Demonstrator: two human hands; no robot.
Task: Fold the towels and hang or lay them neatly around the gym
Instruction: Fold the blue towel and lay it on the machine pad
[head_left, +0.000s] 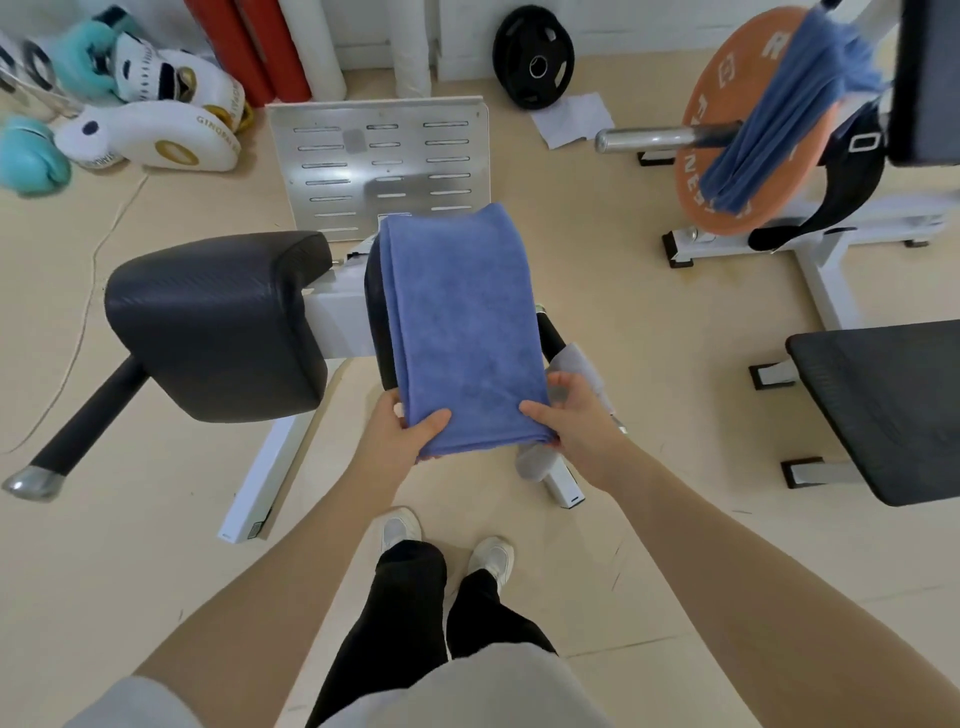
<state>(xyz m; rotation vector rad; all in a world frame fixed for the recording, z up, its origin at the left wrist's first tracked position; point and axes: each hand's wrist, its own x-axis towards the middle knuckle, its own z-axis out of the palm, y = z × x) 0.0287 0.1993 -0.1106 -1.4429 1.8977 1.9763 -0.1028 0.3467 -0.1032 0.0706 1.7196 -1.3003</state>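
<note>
At frame centre, both hands, left (402, 431) and right (576, 423), grip the near end of a folded towel (462, 322) draped over a pad (375, 306).

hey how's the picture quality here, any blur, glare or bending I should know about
Head view: the folded towel and both hands, left and right, are sharp; edges smear, notably the teal glove and the hung towel; wide-angle bending splays the forearms; soft even light, faint shadows; mild glare on the steel plate and bar.
</note>
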